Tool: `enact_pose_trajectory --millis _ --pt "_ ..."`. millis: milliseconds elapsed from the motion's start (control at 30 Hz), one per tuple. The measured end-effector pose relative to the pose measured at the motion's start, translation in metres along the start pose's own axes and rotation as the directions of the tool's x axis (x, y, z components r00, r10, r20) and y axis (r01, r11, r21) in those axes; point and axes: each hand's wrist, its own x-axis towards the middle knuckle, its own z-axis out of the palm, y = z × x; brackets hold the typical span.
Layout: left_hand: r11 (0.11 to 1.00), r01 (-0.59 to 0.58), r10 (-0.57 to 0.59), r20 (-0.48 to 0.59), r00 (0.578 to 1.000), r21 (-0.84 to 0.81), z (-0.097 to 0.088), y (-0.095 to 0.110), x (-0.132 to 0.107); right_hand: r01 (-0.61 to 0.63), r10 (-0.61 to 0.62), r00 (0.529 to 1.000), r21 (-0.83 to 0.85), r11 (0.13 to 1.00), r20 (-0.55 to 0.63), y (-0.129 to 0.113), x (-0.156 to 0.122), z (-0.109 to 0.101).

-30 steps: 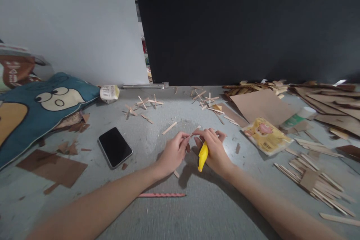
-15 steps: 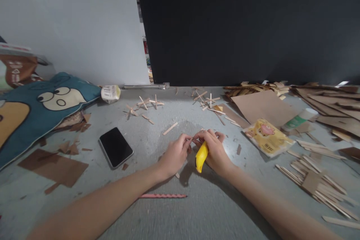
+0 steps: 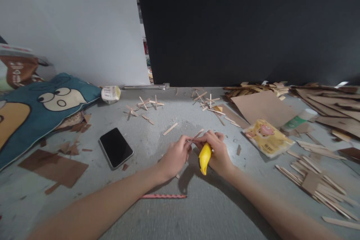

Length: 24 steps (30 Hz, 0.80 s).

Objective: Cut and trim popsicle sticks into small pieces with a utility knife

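Observation:
My left hand [image 3: 176,157] is closed, its thumb and fingertips pinching a thin wooden craft stick [image 3: 199,134] that slants up toward the right. Close against it, my right hand [image 3: 215,150] is wrapped round a yellow banana-shaped tool [image 3: 205,158] with a ridged edge, its curved end pointing down toward me. The tool's working end is hidden by the fingers, which meet the stick near my left fingertips. Beyond my hands lies a loose craft stick [image 3: 170,129]. A pink pencil [image 3: 164,196] rests on the table nearer to me.
A black phone [image 3: 116,147] and brown card [image 3: 53,167] lie left, beside a blue cartoon cushion [image 3: 62,99]. Small crossed-stick pieces [image 3: 156,102] stand at the back. At right are a yellow packet [image 3: 268,137], a glue stick [image 3: 299,120] and a pile of craft sticks [image 3: 315,180].
The yellow tool has shifted slightly right and down, tilting with my right hand. More of the stick shows above my fingers. My left hand has barely moved.

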Motion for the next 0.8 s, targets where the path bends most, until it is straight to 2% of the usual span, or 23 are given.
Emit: enact_pose_trajectory --millis 200,400,667,800 --pt "0.999 0.031 -0.031 0.012 0.999 -0.009 0.0008 -0.0015 -0.0001 -0.069 0.069 0.997 0.001 0.998 0.026 -0.0009 0.0004 0.0017" --pt "0.999 0.022 -0.022 0.005 1.0 -0.033 0.0013 0.0001 0.0007 -0.035 0.035 0.999 -0.036 0.999 0.008 0.0005 -0.0008 0.0064" --pt "0.998 0.025 -0.026 -0.009 1.0 -0.063 0.0015 0.0027 0.0006 -0.011 0.016 0.999 -0.105 0.994 0.045 -0.0003 -0.0025 0.0072" --pt "0.991 0.034 -0.038 -0.031 0.999 -0.13 0.0037 0.0002 0.0017 0.07 -0.055 0.994 -0.166 0.984 0.091 -0.0017 -0.0021 0.0045"
